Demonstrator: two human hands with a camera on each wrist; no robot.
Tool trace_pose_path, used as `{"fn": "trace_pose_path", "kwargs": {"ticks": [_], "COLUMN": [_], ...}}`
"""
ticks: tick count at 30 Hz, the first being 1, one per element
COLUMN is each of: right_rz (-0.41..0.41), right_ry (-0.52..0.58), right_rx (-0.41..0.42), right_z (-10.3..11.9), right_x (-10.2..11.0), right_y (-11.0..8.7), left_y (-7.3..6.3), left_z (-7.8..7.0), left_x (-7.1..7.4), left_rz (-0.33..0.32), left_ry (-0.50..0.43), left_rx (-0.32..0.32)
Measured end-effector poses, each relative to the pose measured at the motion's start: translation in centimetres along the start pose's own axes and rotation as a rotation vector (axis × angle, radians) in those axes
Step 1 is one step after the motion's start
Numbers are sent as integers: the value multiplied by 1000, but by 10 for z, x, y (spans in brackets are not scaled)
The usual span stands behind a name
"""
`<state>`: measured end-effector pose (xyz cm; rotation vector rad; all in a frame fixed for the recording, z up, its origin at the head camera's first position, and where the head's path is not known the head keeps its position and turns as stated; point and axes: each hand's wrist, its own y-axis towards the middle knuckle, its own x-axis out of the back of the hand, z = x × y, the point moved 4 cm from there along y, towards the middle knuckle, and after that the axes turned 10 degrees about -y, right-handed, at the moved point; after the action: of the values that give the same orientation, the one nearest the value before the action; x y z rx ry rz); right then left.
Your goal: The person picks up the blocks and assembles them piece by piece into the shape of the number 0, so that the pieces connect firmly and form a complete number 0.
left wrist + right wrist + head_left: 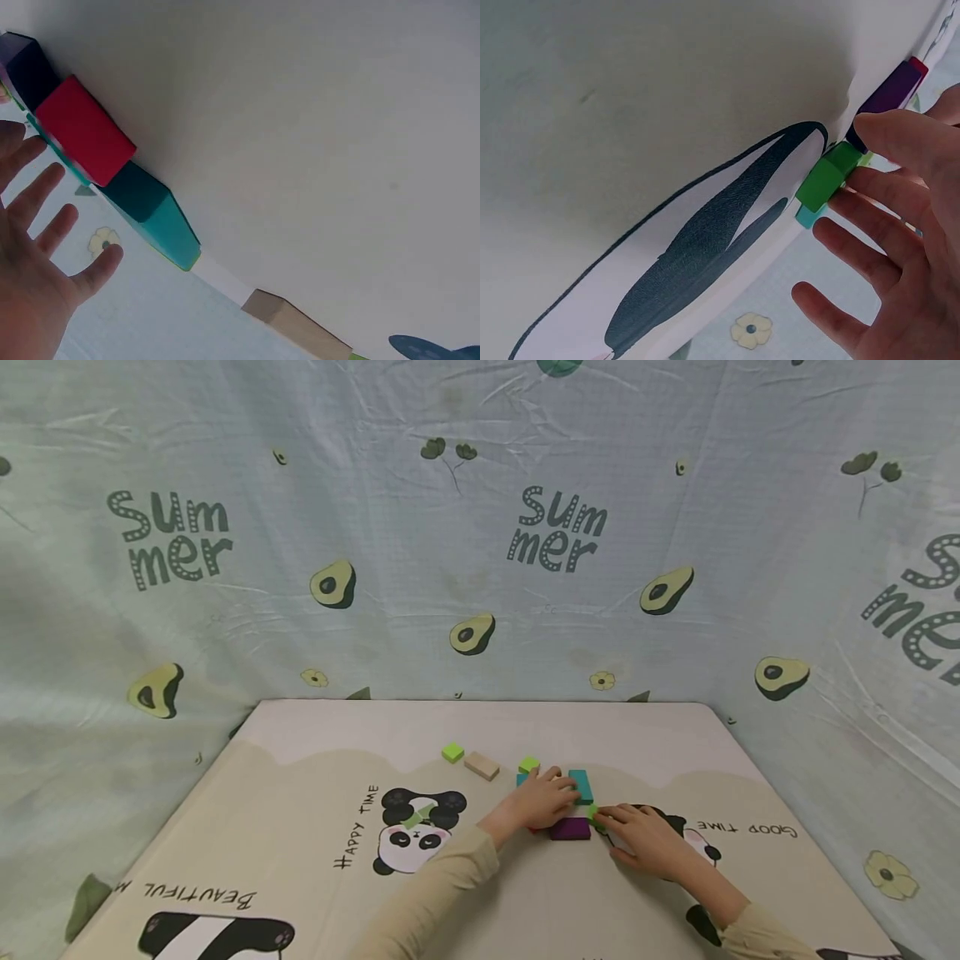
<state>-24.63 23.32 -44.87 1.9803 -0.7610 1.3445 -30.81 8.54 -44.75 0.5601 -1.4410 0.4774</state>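
Note:
My left hand (542, 800) is over the left part of a block group, fingers spread. In the left wrist view its fingertips are near a red block (86, 129) and a teal block (166, 225), with nothing between them. My right hand (647, 839) is at the group's right side. Its straight fingers are close to a green block (831, 176); whether they touch it is unclear. The thumb tip overlaps the end of a purple block (571, 829). Another teal block (581, 786) lies behind. The left hand hides part of the group in the head view.
A light green block (453, 752) and a wooden block (482, 766) lie apart to the left. Another light green block (528, 764) is behind the left hand. The table mat (300, 827) has panda prints; a patterned curtain (390, 527) stands behind it.

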Motion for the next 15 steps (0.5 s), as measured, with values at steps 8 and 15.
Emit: {"fn": "trace_pose_path", "kwargs": {"ticks": [8, 15], "right_rz": [-44, -11], "right_ry": [-12, -8], "right_rx": [10, 9], "right_z": [0, 0], "right_x": [2, 2], "right_y": [1, 1], "left_y": [2, 6], "left_z": [5, 2], "left_x": [-3, -10], "left_rz": [42, 38], "left_ry": [-64, -108], "left_rx": [38, 19]}}
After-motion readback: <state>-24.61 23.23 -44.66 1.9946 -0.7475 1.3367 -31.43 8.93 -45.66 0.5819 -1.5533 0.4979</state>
